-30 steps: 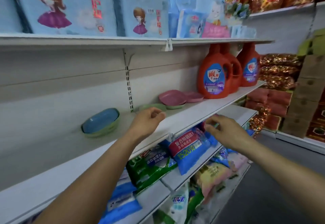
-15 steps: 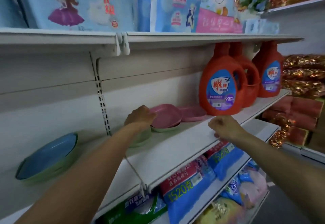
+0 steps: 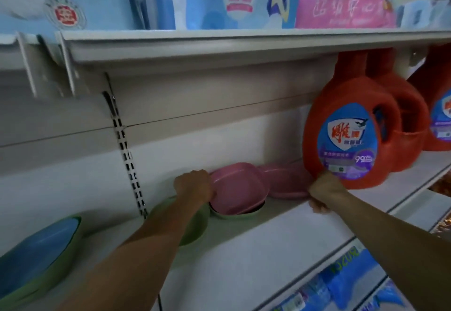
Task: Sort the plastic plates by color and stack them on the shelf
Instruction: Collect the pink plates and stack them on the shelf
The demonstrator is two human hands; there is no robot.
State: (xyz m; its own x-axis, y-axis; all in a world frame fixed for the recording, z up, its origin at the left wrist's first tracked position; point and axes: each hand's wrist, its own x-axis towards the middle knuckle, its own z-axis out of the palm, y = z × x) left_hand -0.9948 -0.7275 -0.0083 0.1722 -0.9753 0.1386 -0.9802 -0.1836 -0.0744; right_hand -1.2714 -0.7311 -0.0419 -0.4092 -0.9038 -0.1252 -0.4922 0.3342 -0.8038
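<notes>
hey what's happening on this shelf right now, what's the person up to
A person is sorting plastic plates on a white store shelf. The left hand grips the rim of a pink plastic plate sitting in a green plate. The right hand is at a second pink plate beside an orange detergent jug. A blue plate nests in another green one farther left.

Both forearms are bare, with no sleeve showing; the left hand [image 3: 194,186] and right hand [image 3: 325,192] seemingly wear nothing, though blurred.
</notes>
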